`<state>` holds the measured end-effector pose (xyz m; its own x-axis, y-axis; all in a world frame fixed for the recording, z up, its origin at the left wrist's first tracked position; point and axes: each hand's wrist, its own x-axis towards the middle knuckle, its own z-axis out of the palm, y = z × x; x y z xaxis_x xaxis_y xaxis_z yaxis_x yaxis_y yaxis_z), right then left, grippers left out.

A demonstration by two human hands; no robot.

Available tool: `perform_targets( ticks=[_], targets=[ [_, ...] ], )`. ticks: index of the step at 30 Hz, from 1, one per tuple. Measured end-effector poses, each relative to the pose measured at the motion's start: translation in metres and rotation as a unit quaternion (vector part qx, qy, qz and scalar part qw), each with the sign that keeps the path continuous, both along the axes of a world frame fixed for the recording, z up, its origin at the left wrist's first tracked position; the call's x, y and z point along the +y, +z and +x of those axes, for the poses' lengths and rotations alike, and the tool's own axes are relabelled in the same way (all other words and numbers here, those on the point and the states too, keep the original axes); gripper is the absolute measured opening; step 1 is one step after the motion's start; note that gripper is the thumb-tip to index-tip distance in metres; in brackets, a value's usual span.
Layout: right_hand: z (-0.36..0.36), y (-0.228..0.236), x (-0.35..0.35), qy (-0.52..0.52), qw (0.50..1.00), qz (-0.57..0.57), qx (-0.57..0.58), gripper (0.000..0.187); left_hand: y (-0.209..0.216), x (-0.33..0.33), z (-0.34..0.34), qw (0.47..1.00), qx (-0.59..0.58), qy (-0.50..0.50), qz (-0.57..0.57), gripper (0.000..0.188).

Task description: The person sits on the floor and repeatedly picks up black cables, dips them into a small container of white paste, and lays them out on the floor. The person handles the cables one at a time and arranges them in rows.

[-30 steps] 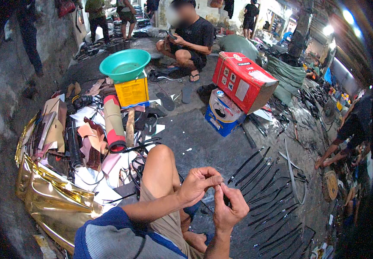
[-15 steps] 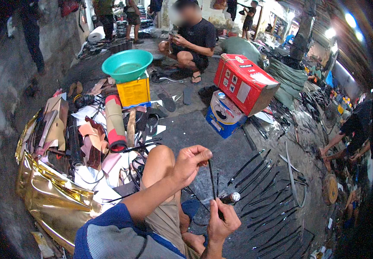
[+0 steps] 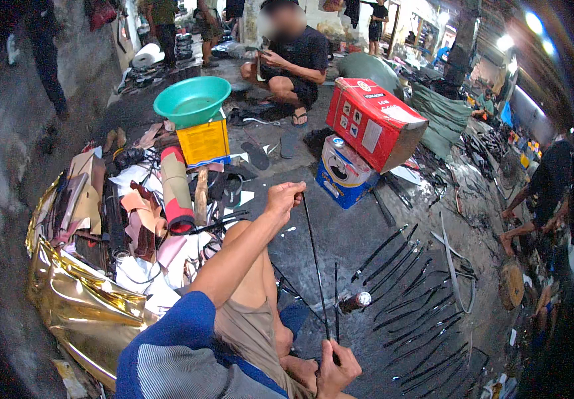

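Note:
A thin black strip [image 3: 315, 256] runs stretched and slanting between my two hands. My left hand [image 3: 284, 201], raised in front of my knee, pinches its upper end. Lower down, close to my body, my right hand [image 3: 337, 368] is closed on the lower part of the strip. A second narrow black length [image 3: 337, 292] stands up from my right hand; whether it is the same strip I cannot tell. Just beyond lies a dark cylinder with a whitish end [image 3: 355, 302]. To the right, several black strips [image 3: 413, 302] lie in a loose row on the dark floor.
Scraps and a gold sheet [image 3: 84, 319] pile up at the left. Ahead, a green basin [image 3: 194, 96] sits on a yellow box [image 3: 204, 143], and a red carton [image 3: 377, 126] on a blue box [image 3: 345, 173]. A person [image 3: 293, 60] squats beyond; another [image 3: 548, 179] is at the right.
My left hand has moved up and left, and my right hand down towards me. A longer stretch of the strip now shows between them.

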<state>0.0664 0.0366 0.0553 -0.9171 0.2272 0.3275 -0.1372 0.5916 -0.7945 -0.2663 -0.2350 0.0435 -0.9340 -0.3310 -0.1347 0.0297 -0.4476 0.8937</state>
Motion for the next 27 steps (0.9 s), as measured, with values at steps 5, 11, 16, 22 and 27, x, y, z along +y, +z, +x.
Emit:
perform_targets(
  ticks=[5,11,16,22,27],
  targets=[
    [0.036,-0.004,0.025,-0.055,0.996,-0.016,-0.074,0.012,-0.068,0.032,-0.041,0.983,-0.154,-0.004,-0.100,0.016],
    [0.062,-0.050,0.047,-0.085,0.989,-0.034,-0.120,0.011,-0.175,0.016,-0.083,0.863,-0.179,-0.106,-0.460,0.012],
    [0.060,-0.057,0.055,-0.143,0.963,-0.029,-0.228,0.022,-0.206,0.061,-0.065,0.938,-0.280,0.044,-0.202,0.014],
    [0.057,-0.069,0.080,-0.206,0.926,0.022,-0.314,0.035,-0.207,0.165,-0.004,0.716,0.010,-0.008,-0.698,0.046],
    [0.053,-0.064,0.087,-0.226,0.930,-0.004,-0.289,0.040,-0.235,0.224,0.004,0.635,0.259,-0.295,-0.665,0.048]
  ],
)
